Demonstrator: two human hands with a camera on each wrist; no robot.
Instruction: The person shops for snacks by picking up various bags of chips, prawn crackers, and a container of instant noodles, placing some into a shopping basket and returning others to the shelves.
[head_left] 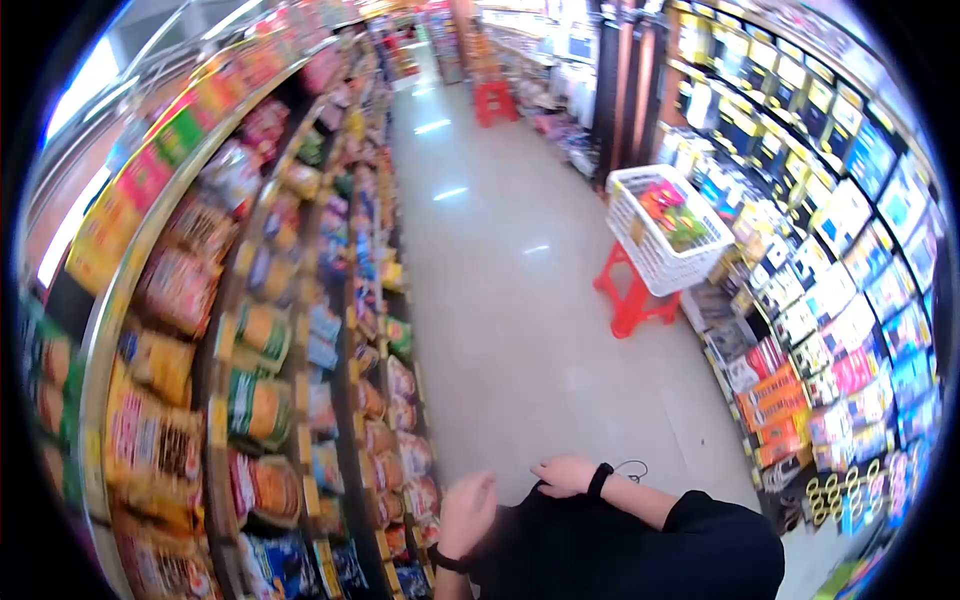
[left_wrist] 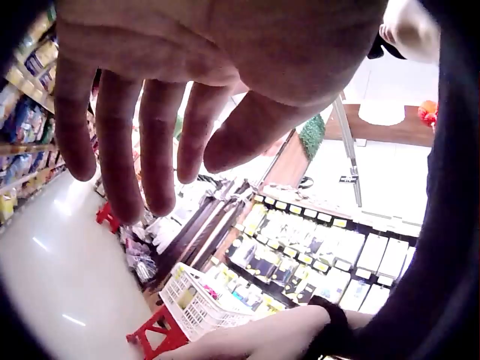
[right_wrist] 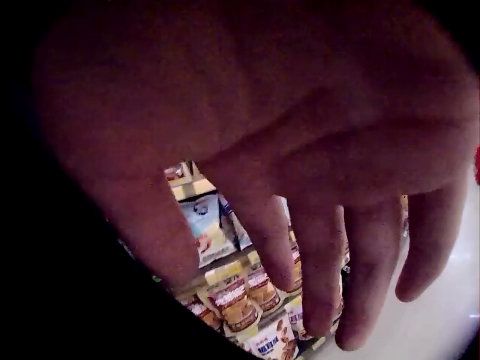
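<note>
- Black short-sleeved top (head_left: 640,545), covering torso and upper arms; forearms bare.
- Black band on right wrist (head_left: 598,481), with thin dark cable looping out beside it.
- Black band on left wrist (head_left: 447,562).
- Left hand (head_left: 467,512) and right hand (head_left: 563,475) bare, ungloved, without rings.

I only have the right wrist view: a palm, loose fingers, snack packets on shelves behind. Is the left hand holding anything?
Observer: No. The left hand is bare, fingers spread, holding nothing.
Operator: Where are the hands?
Observer: The head view shows both close in front of the dark shirt; the right hand seems to touch it.
Operator: Anything standing in the aisle?
Observer: A white basket with colourful packets sits on a red stool.
</note>
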